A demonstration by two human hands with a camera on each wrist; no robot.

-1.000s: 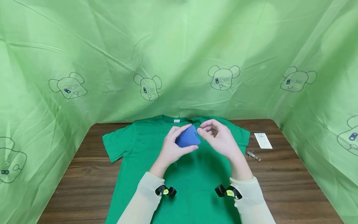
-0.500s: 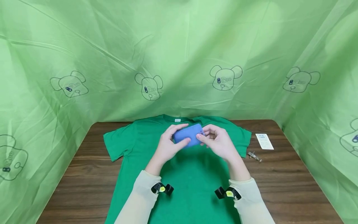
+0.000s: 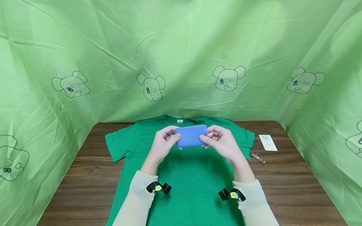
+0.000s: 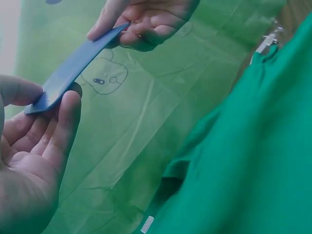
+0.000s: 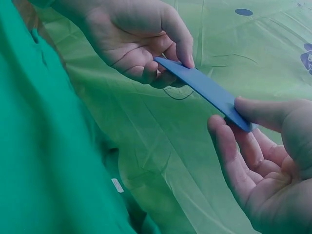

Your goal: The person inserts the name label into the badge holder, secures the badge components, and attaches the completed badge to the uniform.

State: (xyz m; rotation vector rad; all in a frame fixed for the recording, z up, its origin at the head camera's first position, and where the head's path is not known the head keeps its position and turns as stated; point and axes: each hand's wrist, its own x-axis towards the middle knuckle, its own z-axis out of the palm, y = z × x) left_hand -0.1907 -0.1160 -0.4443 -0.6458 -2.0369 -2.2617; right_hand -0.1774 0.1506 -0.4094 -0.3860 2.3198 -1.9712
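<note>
A thin blue card holder with rounded corners and a small slot near its right end is held level above a green T-shirt. My left hand pinches its left end, thumb on the near face and fingers behind. At the other end, beside the slot, my right hand pinches it the same way. Both wrist views show the blue holder edge-on, stretched between the two hands. In the right wrist view the thumb of my right hand presses on its flat face.
The T-shirt lies spread on a brown wooden table. To its right are a white printed card and a small clear strap clip. A green curtain with bear outlines stands behind and along both sides.
My right hand has come to the holder's right end and gripped it. My left hand has shifted left to the other end, and the holder has turned from tilted to level.
</note>
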